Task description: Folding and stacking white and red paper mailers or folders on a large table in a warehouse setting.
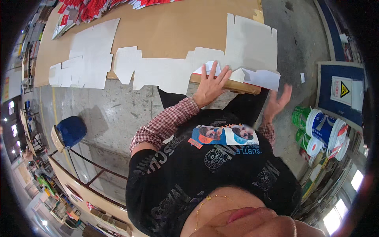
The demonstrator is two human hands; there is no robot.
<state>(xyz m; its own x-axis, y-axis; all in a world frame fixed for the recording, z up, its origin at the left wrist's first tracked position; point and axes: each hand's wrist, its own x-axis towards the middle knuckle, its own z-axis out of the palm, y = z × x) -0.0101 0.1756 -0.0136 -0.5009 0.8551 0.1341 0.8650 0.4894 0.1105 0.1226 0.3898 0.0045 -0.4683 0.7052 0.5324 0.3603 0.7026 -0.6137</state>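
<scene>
A white die-cut cardboard sheet lies at the near edge of the table. My left hand rests on the near flaps with its fingers spread, pressing beside a small raised white flap. Beneath that hand a brown cardboard edge with a thin red line runs along the front. My right hand is off the sheet's right corner, slightly blurred, thumb and fingers apart, with nothing visible in it.
Another white cut sheet lies to the left on the brown tabletop. Red and white folded pieces are piled at the far left. A blue stool stands left. Blue and white buckets and a blue panel are at right.
</scene>
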